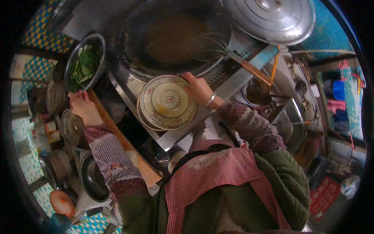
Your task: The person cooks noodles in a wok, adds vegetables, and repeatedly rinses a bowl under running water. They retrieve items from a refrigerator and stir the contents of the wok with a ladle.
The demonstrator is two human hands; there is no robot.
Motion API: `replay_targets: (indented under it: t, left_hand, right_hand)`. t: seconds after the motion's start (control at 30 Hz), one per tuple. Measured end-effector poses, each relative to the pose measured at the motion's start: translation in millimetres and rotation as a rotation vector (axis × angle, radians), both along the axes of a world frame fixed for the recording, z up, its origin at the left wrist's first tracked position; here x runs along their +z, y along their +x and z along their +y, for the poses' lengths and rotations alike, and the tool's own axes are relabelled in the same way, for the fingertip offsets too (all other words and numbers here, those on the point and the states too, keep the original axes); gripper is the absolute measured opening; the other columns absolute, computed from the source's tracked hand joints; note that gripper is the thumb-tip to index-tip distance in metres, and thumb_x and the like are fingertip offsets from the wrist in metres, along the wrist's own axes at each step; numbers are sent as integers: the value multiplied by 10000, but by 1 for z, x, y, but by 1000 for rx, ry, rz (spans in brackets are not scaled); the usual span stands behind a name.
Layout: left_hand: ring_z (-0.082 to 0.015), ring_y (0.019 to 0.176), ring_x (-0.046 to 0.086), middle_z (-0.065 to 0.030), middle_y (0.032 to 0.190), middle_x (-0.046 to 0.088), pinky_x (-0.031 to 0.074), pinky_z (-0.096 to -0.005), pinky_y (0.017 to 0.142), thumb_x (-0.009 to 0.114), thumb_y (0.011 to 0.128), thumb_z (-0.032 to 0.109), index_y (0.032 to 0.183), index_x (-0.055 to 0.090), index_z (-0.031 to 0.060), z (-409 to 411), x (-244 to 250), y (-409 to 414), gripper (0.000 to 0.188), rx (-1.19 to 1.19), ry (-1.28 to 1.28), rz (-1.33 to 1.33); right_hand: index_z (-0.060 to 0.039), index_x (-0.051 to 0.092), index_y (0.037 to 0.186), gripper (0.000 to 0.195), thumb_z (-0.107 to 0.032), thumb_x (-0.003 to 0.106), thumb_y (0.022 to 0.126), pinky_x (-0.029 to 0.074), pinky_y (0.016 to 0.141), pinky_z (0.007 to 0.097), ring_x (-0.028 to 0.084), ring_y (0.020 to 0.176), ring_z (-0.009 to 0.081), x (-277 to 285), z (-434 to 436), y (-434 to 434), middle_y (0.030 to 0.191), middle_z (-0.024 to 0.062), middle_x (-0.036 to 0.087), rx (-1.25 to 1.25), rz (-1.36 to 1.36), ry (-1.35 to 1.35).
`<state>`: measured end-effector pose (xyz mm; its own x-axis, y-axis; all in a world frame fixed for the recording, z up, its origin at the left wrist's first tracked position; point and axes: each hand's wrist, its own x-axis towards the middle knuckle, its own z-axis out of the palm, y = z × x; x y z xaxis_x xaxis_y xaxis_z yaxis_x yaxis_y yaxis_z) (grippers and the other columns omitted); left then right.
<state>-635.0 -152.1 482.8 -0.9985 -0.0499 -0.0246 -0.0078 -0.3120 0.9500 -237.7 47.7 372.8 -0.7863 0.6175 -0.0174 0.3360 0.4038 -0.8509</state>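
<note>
My left hand (85, 108) grips the near rim of a metal bowl (102, 48) that holds chopped leafy greens (85, 64). My right hand (200, 89) has the right rim of a patterned ceramic plate (170, 101) between thumb and fingers. A little yellowish liquid shows on this plate, and another dish rim (140, 117) peeks out beneath it. Both dishes are at the front corner of the metal stove top (175, 139). Just beyond the plate sits a large wok (175, 38) with brownish liquid inside. A wire strainer (210, 48) with a wooden handle lies over the wok's right side.
A big metal lid (271, 20) stands at the far right. Stacked plates (71, 128) and a dark pan (95, 178) crowd the left side. A wooden board edge (117, 131) runs beside my left forearm. At right are a bowl of dark contents (254, 93) and a metal basin (289, 125).
</note>
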Motion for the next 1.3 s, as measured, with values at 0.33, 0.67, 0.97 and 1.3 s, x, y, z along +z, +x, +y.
replay_targets:
  t: [0.33, 0.67, 0.97, 1.3]
  left_hand:
    - [-168, 838, 657, -52, 975, 659, 548, -324, 755, 535, 1052, 251, 1147, 569, 63, 120, -35, 432, 214, -1471, -266, -179]
    - [-129, 817, 647, -64, 993, 664, 542, -272, 731, 583, 1027, 204, 1158, 582, 55, 169, -169, 735, 198, -2235, -674, -375]
    - [-222, 968, 661, -136, 1190, 625, 575, -343, 753, 645, 980, 288, 1329, 478, 29, 236, -313, 924, 466, -2230, -764, -319]
    - [-348, 1176, 621, -214, 1273, 641, 491, -397, 977, 707, 876, 150, 1351, 521, 18, 285, -434, 996, 527, -2015, -887, 413]
  right_hand:
    - [-45, 446, 1431, 578, 5, 656, 895, 498, 981, 359, 584, 1178, 195, -4, -25, 394, 1291, 93, 609, -765, 485, -836]
    - [-50, 367, 1354, 524, -80, 618, 895, 603, 675, 428, 692, 974, 373, -168, -71, 732, 1207, 241, 623, -1849, -65, -531]
    - [-27, 446, 1448, 609, -333, 625, 952, 599, 774, 435, 691, 935, 347, -337, -45, 843, 1142, 240, 662, -1791, 106, -491]
    - [-36, 669, 1240, 545, -361, 800, 823, 567, 799, 441, 706, 938, 332, -367, -41, 845, 1091, 186, 718, -1345, 51, -900]
